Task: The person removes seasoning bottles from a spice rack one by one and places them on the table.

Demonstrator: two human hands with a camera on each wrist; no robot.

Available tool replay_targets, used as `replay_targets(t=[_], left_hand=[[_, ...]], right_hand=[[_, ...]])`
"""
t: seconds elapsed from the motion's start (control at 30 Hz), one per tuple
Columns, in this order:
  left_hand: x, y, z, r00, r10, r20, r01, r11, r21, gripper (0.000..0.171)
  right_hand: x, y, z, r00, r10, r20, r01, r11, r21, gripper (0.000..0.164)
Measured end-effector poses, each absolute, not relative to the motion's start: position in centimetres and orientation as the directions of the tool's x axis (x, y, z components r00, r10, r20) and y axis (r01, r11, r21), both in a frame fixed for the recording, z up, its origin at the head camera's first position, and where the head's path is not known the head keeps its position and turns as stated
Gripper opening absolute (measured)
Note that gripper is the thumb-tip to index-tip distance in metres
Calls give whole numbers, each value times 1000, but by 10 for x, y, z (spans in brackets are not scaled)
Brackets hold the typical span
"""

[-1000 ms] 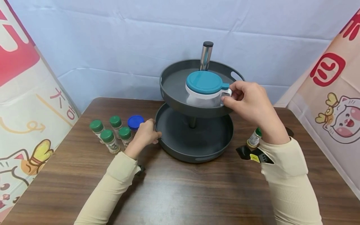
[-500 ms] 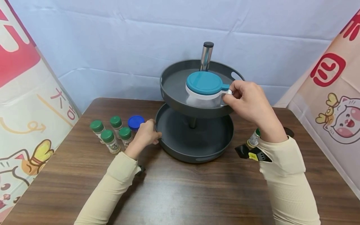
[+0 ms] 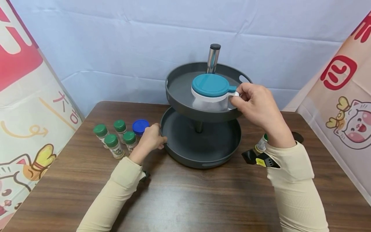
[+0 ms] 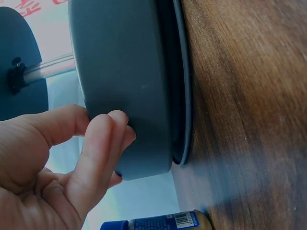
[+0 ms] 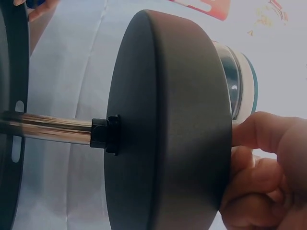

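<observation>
A clear seasoning jar with a teal lid (image 3: 210, 85) and a white handle stands on the upper tray (image 3: 178, 90) of a dark grey two-tier tray stand. My right hand (image 3: 256, 104) pinches the jar's handle at the tray's front right; in the right wrist view that tray's wall (image 5: 196, 115) hides most of the jar. On the left, my left hand (image 3: 150, 138) grips the rim of the lower tray (image 3: 200, 148). The left wrist view has the thumb over the rim and the fingers (image 4: 103, 143) against the outer wall.
Several green-capped spice bottles (image 3: 115, 149) and a blue-lidded container (image 3: 140, 126) stand left of the stand. Another green-capped bottle (image 3: 261, 144) is by the right wrist, beside a dark round object (image 3: 297, 137). A metal post (image 3: 213, 59) rises through the upper tray.
Both hands keep their holds on the jar handle and the lower tray rim. The right forearm has shifted very slightly left; the jar stays in place.
</observation>
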State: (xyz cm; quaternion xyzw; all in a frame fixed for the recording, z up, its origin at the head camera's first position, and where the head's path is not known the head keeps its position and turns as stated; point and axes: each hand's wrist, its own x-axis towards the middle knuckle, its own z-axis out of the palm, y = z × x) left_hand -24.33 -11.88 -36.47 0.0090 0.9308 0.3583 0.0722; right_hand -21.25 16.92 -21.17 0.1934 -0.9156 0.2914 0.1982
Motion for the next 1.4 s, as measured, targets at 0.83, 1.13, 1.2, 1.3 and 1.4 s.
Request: replay_targets(t=[0.83,1.13,1.2,1.3,1.4], left_hand=[[-245,-117,-366,-988,50,-143,-57,752,657,60],[-244,-117,-365,-989,52,-141,-54,751,658,61],[-244,-117,-365,-989,54,-140,-52,751,658,61],[-244,-117,-365,-988,47,-147,-62,752,656,61],[-244,-117,-365,-988,49,-149,-62,752,656,62]], right_hand=[[-207,162,-190,-768,-28,639,-473,697,-539,17],[-207,161,-191,-779,-42,626,-465,708,-531,16],[-207,162,-191,-781,-41,623,-465,704,-537,16],[-206,164,-191,-784,-32,620,-459,701,-545,16],[-204,168,-191,-782,-15,623,-452,702,-551,18]])
